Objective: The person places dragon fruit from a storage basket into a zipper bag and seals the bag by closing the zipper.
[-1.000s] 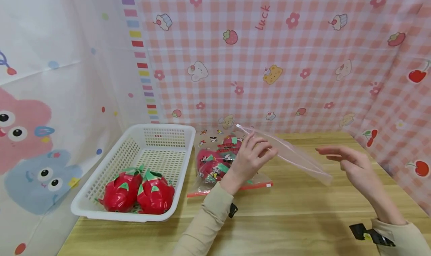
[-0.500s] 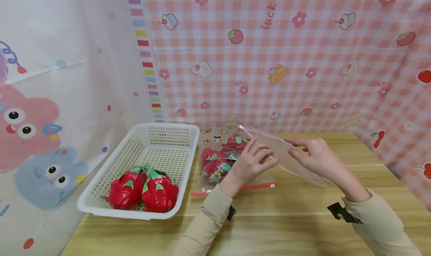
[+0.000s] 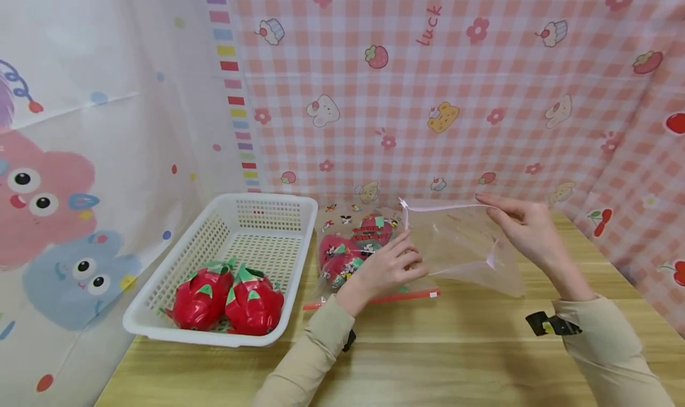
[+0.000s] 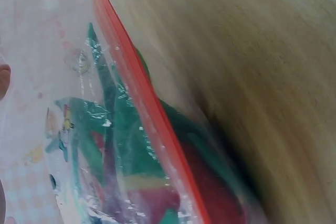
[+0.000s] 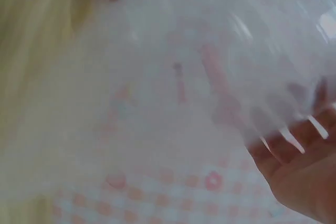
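Observation:
A clear frosted zip bag (image 3: 455, 240) with a pale pink closure hangs over the table with its mouth spread apart. A small white slider (image 3: 403, 204) sits at the corner of its mouth. My left hand (image 3: 382, 273) pinches the near left edge of the mouth between fingers and thumb. The right hand (image 3: 530, 234) pinches the far rim with thumb and fingertips. In the right wrist view, the bag's film (image 5: 157, 87) covers part of that hand's fingers (image 5: 294, 145). Under and beside the left hand lies a printed zip bag (image 3: 342, 258) with a red closure, filled with red-and-green dragon fruit pieces.
On the left stands a white perforated basket (image 3: 134, 323) holding two toy-like red dragon fruits (image 3: 254, 306) with green leaves. The wooden table (image 3: 428, 359) runs up to a checked pink cloth backdrop (image 3: 401, 97). A white printed cloth (image 3: 107, 175) hangs at the left.
My right hand has come in from the right and taken hold of the far rim. It has drawn the rim right and back, so the bag's mouth has widened. The left hand keeps its hold.

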`<state>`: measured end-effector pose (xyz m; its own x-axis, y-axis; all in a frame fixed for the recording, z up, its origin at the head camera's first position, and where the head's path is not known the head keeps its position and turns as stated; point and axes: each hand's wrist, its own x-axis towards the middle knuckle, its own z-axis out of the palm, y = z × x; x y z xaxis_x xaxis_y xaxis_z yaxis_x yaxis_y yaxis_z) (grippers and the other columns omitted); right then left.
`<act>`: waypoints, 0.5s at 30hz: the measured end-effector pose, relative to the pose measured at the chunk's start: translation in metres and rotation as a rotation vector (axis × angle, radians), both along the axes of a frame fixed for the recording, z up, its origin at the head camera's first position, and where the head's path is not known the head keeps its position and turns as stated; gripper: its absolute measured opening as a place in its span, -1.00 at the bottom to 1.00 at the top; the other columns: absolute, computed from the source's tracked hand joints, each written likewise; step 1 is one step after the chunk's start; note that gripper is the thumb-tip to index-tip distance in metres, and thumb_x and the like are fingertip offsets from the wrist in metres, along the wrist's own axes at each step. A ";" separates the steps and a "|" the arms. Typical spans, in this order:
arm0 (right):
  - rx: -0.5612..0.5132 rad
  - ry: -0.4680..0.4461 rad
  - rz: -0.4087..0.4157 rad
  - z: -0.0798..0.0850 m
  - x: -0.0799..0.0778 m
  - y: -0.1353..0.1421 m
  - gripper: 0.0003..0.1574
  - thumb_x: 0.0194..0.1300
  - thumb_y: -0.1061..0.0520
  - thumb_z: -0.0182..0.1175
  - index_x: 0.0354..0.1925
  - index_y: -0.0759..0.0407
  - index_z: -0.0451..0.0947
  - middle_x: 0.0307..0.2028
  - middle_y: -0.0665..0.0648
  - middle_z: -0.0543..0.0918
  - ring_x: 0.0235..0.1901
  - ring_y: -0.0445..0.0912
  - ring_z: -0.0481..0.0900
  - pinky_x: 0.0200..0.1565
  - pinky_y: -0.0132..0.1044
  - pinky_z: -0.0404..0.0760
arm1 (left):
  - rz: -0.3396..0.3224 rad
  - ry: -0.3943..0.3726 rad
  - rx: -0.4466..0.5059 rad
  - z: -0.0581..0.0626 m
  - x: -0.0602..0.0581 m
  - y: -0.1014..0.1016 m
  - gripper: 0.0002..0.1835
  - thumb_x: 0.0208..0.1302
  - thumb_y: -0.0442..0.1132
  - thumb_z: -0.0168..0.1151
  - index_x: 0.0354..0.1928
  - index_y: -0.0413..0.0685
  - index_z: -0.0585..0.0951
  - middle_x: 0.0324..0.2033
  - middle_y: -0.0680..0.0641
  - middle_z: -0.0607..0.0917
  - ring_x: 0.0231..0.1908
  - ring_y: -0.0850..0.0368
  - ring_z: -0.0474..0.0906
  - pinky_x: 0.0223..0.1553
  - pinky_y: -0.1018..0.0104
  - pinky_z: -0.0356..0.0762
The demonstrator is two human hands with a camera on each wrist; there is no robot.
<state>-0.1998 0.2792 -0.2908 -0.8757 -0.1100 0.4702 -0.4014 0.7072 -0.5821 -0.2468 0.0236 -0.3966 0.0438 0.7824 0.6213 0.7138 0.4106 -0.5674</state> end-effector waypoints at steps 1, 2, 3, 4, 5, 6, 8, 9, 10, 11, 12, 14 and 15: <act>-0.041 -0.008 0.000 -0.003 -0.001 -0.002 -0.60 0.40 0.06 0.05 0.12 0.15 0.57 0.02 -0.06 0.67 -0.65 -0.47 0.33 -0.63 -0.54 0.28 | 0.007 0.006 -0.007 0.000 0.000 0.000 -0.74 0.24 -0.35 0.19 -0.21 0.27 0.65 -0.25 0.16 0.69 -0.08 0.23 0.58 0.31 0.14 0.37; -0.080 -0.012 0.000 -0.007 -0.001 -0.004 -0.59 0.41 0.05 0.05 0.13 0.16 0.56 -0.03 -0.23 0.66 -0.73 -0.48 0.18 -0.69 -0.45 0.23 | 0.016 0.013 -0.014 0.001 0.001 -0.001 -0.74 0.25 -0.35 0.18 -0.19 0.27 0.65 -0.24 0.16 0.69 -0.07 0.23 0.58 0.30 0.14 0.37; -0.114 -0.016 0.001 -0.010 -0.002 -0.007 -0.59 0.41 0.06 0.04 0.13 0.17 0.55 -0.19 -0.32 0.68 -0.80 -0.40 0.10 -0.74 -0.39 0.20 | 0.028 0.020 -0.021 0.002 0.002 -0.001 -0.73 0.25 -0.34 0.18 -0.17 0.27 0.64 -0.22 0.17 0.69 -0.06 0.23 0.57 0.30 0.14 0.38; -0.143 -0.022 -0.004 -0.013 -0.002 -0.010 -0.58 0.42 0.05 0.03 0.14 0.17 0.54 -0.37 -0.38 0.65 -0.85 -0.36 0.00 -0.79 -0.33 0.15 | 0.042 0.022 -0.027 0.003 0.004 -0.001 -0.72 0.26 -0.34 0.17 -0.14 0.27 0.63 -0.20 0.17 0.68 -0.04 0.22 0.57 0.30 0.13 0.38; -0.171 -0.027 -0.007 -0.015 -0.002 -0.013 -0.58 0.42 0.06 0.03 0.15 0.18 0.54 -0.54 -0.44 0.56 -0.87 -0.37 -0.02 -0.82 -0.32 0.12 | 0.057 0.019 -0.029 0.005 0.005 0.000 -0.71 0.26 -0.35 0.16 -0.11 0.26 0.63 -0.17 0.16 0.68 -0.01 0.22 0.56 0.30 0.12 0.37; -0.193 -0.025 -0.006 -0.017 -0.003 -0.015 -0.58 0.42 0.07 0.02 0.14 0.21 0.53 -0.69 -0.41 0.47 -0.89 -0.38 -0.03 -0.84 -0.31 0.11 | 0.077 0.021 -0.033 0.007 0.007 0.000 -0.69 0.27 -0.35 0.15 -0.07 0.26 0.61 -0.13 0.16 0.67 0.02 0.21 0.55 0.31 0.12 0.36; -0.231 -0.022 -0.012 -0.020 -0.004 -0.020 -0.57 0.43 0.09 0.01 0.14 0.27 0.52 -0.82 -0.36 0.32 -0.90 -0.41 -0.03 -0.85 -0.31 0.09 | 0.120 0.013 -0.039 0.012 0.012 0.000 -0.66 0.28 -0.35 0.15 0.02 0.24 0.58 -0.04 0.14 0.65 0.09 0.18 0.52 0.34 0.08 0.31; -0.242 -0.020 -0.016 -0.020 -0.004 -0.021 -0.57 0.43 0.10 0.00 0.13 0.28 0.52 -0.85 -0.34 0.24 -0.91 -0.43 -0.03 -0.85 -0.32 0.09 | 0.141 -0.002 -0.040 0.015 0.015 0.000 -0.64 0.28 -0.35 0.15 0.05 0.23 0.56 0.00 0.13 0.63 0.12 0.17 0.50 0.36 0.07 0.28; -0.255 -0.016 -0.017 -0.020 -0.004 -0.023 -0.57 0.43 0.10 0.01 0.13 0.30 0.52 -0.81 -0.38 0.34 -0.91 -0.42 -0.03 -0.86 -0.32 0.09 | 0.159 -0.020 -0.041 0.018 0.018 0.000 -0.61 0.27 -0.35 0.16 0.08 0.23 0.54 0.04 0.13 0.62 0.16 0.16 0.48 0.37 0.06 0.26; -0.264 -0.013 -0.017 -0.020 -0.004 -0.025 -0.57 0.42 0.10 0.01 0.12 0.31 0.52 -0.74 -0.43 0.44 -0.92 -0.41 -0.03 -0.85 -0.33 0.10 | 0.179 -0.044 -0.043 0.022 0.021 -0.001 -0.59 0.26 -0.33 0.17 0.12 0.22 0.52 0.08 0.12 0.60 0.19 0.15 0.46 0.37 0.05 0.25; -0.269 -0.008 -0.014 -0.020 -0.003 -0.026 -0.57 0.42 0.09 0.02 0.11 0.31 0.53 -0.64 -0.48 0.52 -0.92 -0.40 -0.02 -0.83 -0.33 0.13 | 0.197 -0.071 -0.046 0.025 0.024 -0.002 -0.57 0.26 -0.31 0.19 0.14 0.22 0.50 0.11 0.11 0.58 0.22 0.13 0.44 0.37 0.05 0.25; -0.271 -0.008 -0.009 -0.020 -0.003 -0.029 -0.57 0.42 0.06 0.03 0.11 0.28 0.54 -0.41 -0.59 0.57 -0.92 -0.36 -0.02 -0.81 -0.34 0.15 | 0.228 -0.162 -0.043 0.033 0.031 -0.006 -0.54 0.24 -0.28 0.22 0.18 0.21 0.47 0.15 0.08 0.55 0.25 0.10 0.41 0.37 0.05 0.25; -0.271 -0.009 -0.008 -0.020 -0.003 -0.030 -0.56 0.42 0.05 0.03 0.11 0.26 0.54 -0.38 -0.60 0.56 -0.92 -0.35 -0.02 -0.81 -0.34 0.15 | 0.248 -0.212 -0.042 0.037 0.034 -0.009 -0.53 0.23 -0.24 0.25 0.19 0.20 0.46 0.16 0.07 0.55 0.25 0.09 0.41 0.36 0.06 0.27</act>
